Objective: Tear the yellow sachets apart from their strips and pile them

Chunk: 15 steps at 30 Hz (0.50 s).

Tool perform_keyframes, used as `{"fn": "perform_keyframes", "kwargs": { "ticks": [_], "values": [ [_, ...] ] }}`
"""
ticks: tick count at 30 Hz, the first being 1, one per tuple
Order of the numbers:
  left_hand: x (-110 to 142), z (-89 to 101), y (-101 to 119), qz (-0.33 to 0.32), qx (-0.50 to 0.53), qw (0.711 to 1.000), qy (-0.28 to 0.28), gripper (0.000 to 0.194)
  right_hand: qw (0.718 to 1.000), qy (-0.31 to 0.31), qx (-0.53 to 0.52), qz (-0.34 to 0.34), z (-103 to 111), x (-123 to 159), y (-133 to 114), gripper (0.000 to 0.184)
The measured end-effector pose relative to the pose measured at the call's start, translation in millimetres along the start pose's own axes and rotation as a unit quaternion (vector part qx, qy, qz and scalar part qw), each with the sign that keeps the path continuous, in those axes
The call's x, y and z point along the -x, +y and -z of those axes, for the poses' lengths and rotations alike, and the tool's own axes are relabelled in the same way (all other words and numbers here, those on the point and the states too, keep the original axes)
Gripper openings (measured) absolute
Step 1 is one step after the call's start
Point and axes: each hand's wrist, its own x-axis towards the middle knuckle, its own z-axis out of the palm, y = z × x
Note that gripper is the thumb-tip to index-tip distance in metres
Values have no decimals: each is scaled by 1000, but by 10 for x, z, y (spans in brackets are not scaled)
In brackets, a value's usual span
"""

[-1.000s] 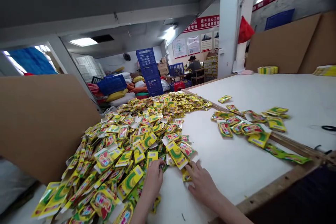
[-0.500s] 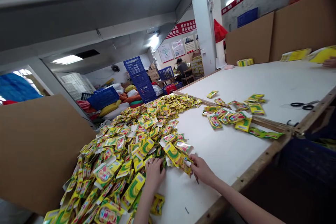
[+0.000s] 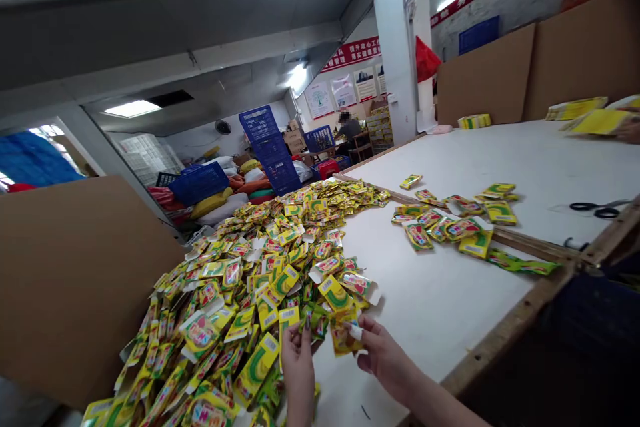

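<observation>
A big heap of yellow and green packets (image 3: 240, 280) covers the left of the white table (image 3: 440, 300). My left hand (image 3: 299, 355) is raised at the heap's near edge, fingers pinched on a dark green packet (image 3: 316, 317). My right hand (image 3: 381, 351) is lifted just off the table beside it, thumb and fingers pinched on a yellow packet (image 3: 343, 337). The two hands are close together, a little apart.
A smaller scatter of packets (image 3: 453, 223) lies across a wooden strip (image 3: 530, 247). Black scissors (image 3: 595, 208) lie at right. Cardboard sheets (image 3: 75, 280) stand at left and along the far wall. Another person's hand holds yellow packets (image 3: 600, 121) at far right. Blue crates (image 3: 265, 140) behind.
Both hands have lifted off the table, each with a packet picked from the heap's edge. The view has shifted slightly.
</observation>
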Motion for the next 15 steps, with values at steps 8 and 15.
{"fn": "perform_keyframes", "kwargs": {
  "ticks": [8, 15],
  "values": [
    [459, -271, 28, 105, 301, 946, 57, 55, 996, 69, 26, 52, -386, 1, 165, 43],
    [530, -270, -68, 160, 302, 938, 56, 58, 966, 89, 189, 154, -269, 71, 271, 34]
  ]
}}
